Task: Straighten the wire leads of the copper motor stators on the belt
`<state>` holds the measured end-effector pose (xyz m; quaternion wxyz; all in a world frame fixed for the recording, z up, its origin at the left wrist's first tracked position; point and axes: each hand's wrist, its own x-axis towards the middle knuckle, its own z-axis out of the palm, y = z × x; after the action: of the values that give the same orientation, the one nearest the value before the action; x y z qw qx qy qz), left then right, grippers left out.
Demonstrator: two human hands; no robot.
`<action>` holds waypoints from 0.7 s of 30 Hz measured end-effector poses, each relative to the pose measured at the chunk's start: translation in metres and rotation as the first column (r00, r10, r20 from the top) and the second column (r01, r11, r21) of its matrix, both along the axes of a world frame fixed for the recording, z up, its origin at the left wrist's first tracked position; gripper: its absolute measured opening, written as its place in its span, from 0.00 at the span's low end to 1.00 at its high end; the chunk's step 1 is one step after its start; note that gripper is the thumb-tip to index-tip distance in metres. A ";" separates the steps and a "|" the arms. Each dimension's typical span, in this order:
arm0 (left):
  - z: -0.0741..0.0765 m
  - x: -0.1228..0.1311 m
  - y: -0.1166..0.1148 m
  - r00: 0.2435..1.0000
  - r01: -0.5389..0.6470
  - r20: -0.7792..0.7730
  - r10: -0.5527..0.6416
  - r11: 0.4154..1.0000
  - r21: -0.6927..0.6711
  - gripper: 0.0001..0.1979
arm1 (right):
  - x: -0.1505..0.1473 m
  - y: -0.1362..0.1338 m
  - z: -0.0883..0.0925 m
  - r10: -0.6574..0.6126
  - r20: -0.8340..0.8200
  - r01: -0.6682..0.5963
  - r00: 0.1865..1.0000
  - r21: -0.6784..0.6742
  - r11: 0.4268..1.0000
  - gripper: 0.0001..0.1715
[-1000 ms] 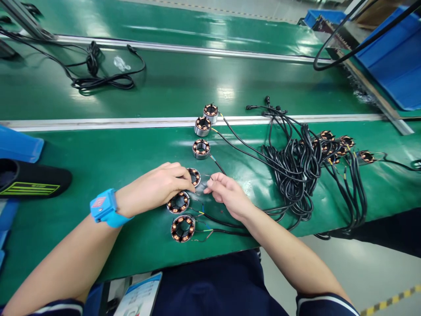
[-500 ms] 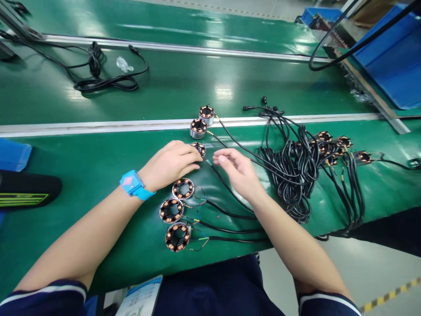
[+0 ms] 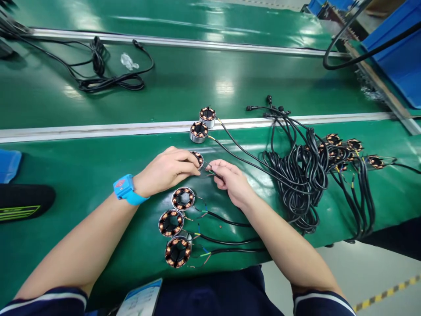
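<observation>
Head view: left hand pinned a copper-wound stator ring; right hand, at three o'clock, pinched its thin wires; three stators lay wired, two untouched.

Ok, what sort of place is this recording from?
Most likely a factory assembly line: long green belt with metal rails, a row of copper-wound stators with black cables, and blue bins. The left hand and right hand work at one stator's wires.

Six stators in line, two hands, one wristband
</observation>
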<state>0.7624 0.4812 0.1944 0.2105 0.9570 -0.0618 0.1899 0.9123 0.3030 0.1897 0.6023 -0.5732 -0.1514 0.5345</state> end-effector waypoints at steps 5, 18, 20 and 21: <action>0.006 -0.004 0.002 0.991 0.011 -0.136 -0.015 1.000 -0.027 0.18 | -0.003 -0.001 0.002 -0.018 -0.053 0.015 0.998 -0.054 0.998 0.22; 0.039 0.010 0.008 0.971 -0.228 -0.063 0.230 0.973 0.046 0.15 | 0.025 -0.004 0.027 -0.084 0.807 -0.134 0.585 0.199 0.971 0.08; 0.023 0.034 0.027 0.960 -0.274 -0.032 0.277 0.959 0.077 0.15 | 0.038 0.017 0.028 -0.168 0.844 -0.085 0.510 0.243 0.966 0.08; 0.015 0.044 0.036 0.964 -0.260 -0.037 0.264 0.962 0.085 0.14 | 0.043 0.028 0.026 -0.165 0.841 -0.072 0.515 0.234 0.969 0.08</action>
<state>0.8066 0.5172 0.2096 0.1470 0.9686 0.0630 0.1903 0.9556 0.3310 0.2155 0.5283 -0.6882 -0.4757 0.1447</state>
